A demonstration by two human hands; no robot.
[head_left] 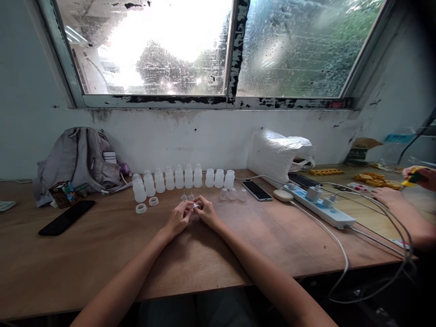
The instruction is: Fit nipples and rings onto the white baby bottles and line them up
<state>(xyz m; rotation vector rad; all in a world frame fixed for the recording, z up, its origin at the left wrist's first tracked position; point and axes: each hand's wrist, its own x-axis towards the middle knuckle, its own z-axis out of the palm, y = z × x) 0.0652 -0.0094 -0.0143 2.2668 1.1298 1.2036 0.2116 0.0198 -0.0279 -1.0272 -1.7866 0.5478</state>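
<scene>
My left hand [180, 217] and my right hand [207, 213] meet over the middle of the table, fingers closed around a small white bottle collar ring [195, 206]. Just behind them stand two clear bottle nipples [184, 197]. Two more white collar rings [141, 208] lie to the left. Along the back is a row of frosted baby bottles [169, 178]; several have tops fitted. At the row's right end, three open-necked bottles [219, 178] stand upright. In front of these sit three clear domed caps [232, 194].
A phone [256, 190], a white power strip [318, 206] and loose cables are on the right. A black phone [67, 218], a small box [63, 194] and a grey backpack [80, 159] lie left. At far right, another person's hands work near yellow parts [376, 180].
</scene>
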